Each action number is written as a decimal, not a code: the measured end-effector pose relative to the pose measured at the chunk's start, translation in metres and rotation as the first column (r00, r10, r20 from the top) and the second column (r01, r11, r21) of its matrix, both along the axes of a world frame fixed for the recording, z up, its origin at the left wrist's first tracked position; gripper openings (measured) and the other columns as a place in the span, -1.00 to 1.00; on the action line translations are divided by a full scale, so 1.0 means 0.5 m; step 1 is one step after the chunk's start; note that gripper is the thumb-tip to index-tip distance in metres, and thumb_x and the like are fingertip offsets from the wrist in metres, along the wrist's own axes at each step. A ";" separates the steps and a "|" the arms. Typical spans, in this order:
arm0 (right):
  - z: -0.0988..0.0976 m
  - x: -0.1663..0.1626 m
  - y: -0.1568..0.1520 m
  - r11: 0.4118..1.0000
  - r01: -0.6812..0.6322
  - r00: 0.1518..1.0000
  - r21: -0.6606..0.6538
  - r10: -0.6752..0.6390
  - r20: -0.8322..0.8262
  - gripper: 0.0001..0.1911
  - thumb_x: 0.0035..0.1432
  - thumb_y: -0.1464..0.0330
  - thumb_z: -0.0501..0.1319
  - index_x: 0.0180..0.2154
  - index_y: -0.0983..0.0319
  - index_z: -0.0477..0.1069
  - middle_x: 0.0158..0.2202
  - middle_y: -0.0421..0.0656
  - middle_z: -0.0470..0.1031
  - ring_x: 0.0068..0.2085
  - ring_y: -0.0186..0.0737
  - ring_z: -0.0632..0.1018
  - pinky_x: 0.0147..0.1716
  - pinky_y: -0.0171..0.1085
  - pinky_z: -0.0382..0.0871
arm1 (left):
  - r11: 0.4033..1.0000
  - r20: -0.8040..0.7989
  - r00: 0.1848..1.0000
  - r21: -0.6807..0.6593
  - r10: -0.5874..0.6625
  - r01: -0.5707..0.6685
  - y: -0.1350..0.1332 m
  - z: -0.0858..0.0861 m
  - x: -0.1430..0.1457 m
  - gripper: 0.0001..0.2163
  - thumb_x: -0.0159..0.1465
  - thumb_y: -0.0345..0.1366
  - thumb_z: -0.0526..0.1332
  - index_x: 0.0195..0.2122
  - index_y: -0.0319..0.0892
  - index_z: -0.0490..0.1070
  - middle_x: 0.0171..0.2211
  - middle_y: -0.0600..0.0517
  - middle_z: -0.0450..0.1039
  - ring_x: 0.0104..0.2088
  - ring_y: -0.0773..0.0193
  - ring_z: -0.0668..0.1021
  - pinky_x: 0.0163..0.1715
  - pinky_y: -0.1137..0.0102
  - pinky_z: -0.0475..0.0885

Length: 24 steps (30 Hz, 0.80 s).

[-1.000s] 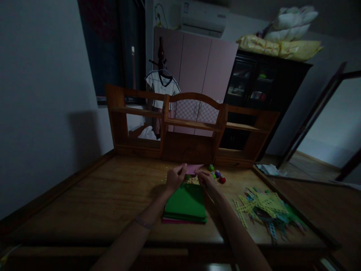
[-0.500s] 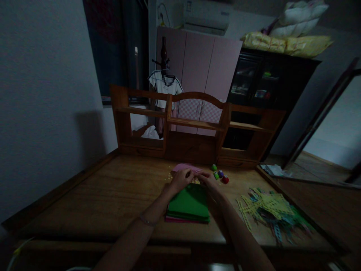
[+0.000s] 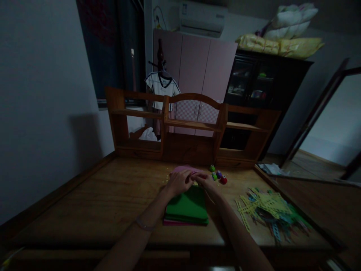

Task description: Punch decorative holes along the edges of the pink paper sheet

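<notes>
Both of my hands meet over the far end of a stack of coloured paper sheets [image 3: 186, 209], green on top, lying mid-desk. My left hand [image 3: 178, 181] is curled with fingers pressing on a pink sheet of paper [image 3: 180, 169] that lies just beyond the stack. My right hand [image 3: 205, 182] is pinched on the same pink sheet at its right side. Small yellow paper bits [image 3: 168, 177] lie scattered by the left hand. Several small round paper punches [image 3: 217, 175], green, purple and red, stand right of the hands.
A heap of punched yellow, blue and green paper strips [image 3: 267, 209] lies at the right of the wooden desk [image 3: 93, 199]. A wooden shelf unit [image 3: 191, 128] stands along the desk's far edge. Behind are a pink wardrobe, a dark cabinet and a hanging shirt.
The pink sheet, held up off the desk a second ago, has come down flat beyond the stack, and both hands have lowered onto it.
</notes>
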State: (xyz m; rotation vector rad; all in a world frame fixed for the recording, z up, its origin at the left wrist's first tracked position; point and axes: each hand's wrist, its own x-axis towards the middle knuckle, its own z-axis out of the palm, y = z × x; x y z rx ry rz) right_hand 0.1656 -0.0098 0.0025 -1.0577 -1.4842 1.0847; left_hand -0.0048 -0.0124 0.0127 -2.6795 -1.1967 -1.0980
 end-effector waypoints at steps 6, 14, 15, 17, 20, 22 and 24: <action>0.011 -0.002 -0.010 0.999 -0.009 1.000 0.037 0.009 0.002 -0.69 -0.13 0.17 0.28 -0.45 0.31 0.52 -0.57 -0.18 0.37 -0.59 -0.40 0.23 -0.63 -0.38 0.00 | 1.000 0.002 1.000 0.002 0.015 -0.015 -0.005 0.009 -0.002 -0.86 0.15 -0.31 0.10 -0.26 -0.12 0.35 -0.25 -0.01 0.40 -0.19 0.19 0.42 -0.15 0.32 0.28; 0.016 -0.008 -0.017 0.999 0.020 0.999 0.030 -0.021 0.029 -0.74 -0.11 0.21 0.26 -0.44 0.29 0.52 -0.55 -0.19 0.41 -0.57 -0.39 0.28 -0.60 -0.38 0.07 | 0.997 -0.049 0.997 0.046 0.065 -0.063 -0.012 0.016 -0.001 -0.89 0.20 -0.28 0.04 -0.31 -0.13 0.31 -0.27 0.01 0.35 -0.22 0.22 0.42 -0.20 0.36 0.28; 0.016 -0.008 -0.017 0.999 0.020 0.999 0.026 -0.021 0.042 -0.74 -0.10 0.21 0.25 -0.43 0.29 0.52 -0.54 -0.19 0.42 -0.57 -0.38 0.29 -0.60 -0.38 0.08 | 0.995 -0.066 0.994 0.051 0.085 -0.081 -0.012 0.017 -0.001 -0.89 0.21 -0.27 0.04 -0.31 -0.13 0.31 -0.27 0.01 0.35 -0.24 0.22 0.42 -0.22 0.36 0.28; 0.014 -0.006 -0.015 0.999 0.021 0.998 0.026 -0.023 0.064 -0.73 -0.10 0.21 0.25 -0.40 0.28 0.52 -0.53 -0.19 0.44 -0.56 -0.36 0.32 -0.59 -0.38 0.11 | 0.993 -0.106 0.988 0.058 0.111 -0.105 -0.014 0.019 -0.001 -0.88 0.21 -0.24 0.04 -0.31 -0.12 0.30 -0.26 0.00 0.33 -0.27 0.23 0.42 -0.28 0.37 0.29; 0.006 -0.004 -0.008 0.998 0.016 0.997 0.062 -0.021 0.079 -0.73 -0.09 0.21 0.26 -0.39 0.28 0.53 -0.48 -0.16 0.48 -0.49 -0.31 0.40 -0.52 -0.37 0.19 | 0.992 -0.166 0.980 0.069 0.112 -0.102 -0.016 0.023 -0.002 -0.87 0.20 -0.24 0.05 -0.27 -0.11 0.29 -0.22 0.00 0.31 -0.26 0.23 0.42 -0.29 0.37 0.29; -0.002 -0.003 -0.002 0.995 -0.004 0.996 0.101 -0.005 0.085 -0.73 -0.09 0.22 0.26 -0.39 0.28 0.53 -0.43 -0.14 0.50 -0.42 -0.26 0.44 -0.44 -0.34 0.25 | 0.993 -0.199 0.974 0.077 0.103 -0.090 -0.016 0.026 -0.002 -0.87 0.20 -0.26 0.05 -0.25 -0.10 0.29 -0.21 0.00 0.30 -0.23 0.23 0.41 -0.25 0.36 0.29; -0.010 -0.003 0.003 0.991 -0.014 0.995 0.133 0.001 0.095 -0.73 -0.09 0.21 0.26 -0.39 0.28 0.52 -0.42 -0.13 0.51 -0.39 -0.24 0.46 -0.39 -0.32 0.28 | 0.993 -0.229 0.968 0.084 0.097 -0.080 -0.015 0.026 -0.002 -0.86 0.19 -0.27 0.04 -0.23 -0.10 0.28 -0.20 -0.01 0.30 -0.23 0.23 0.41 -0.24 0.36 0.29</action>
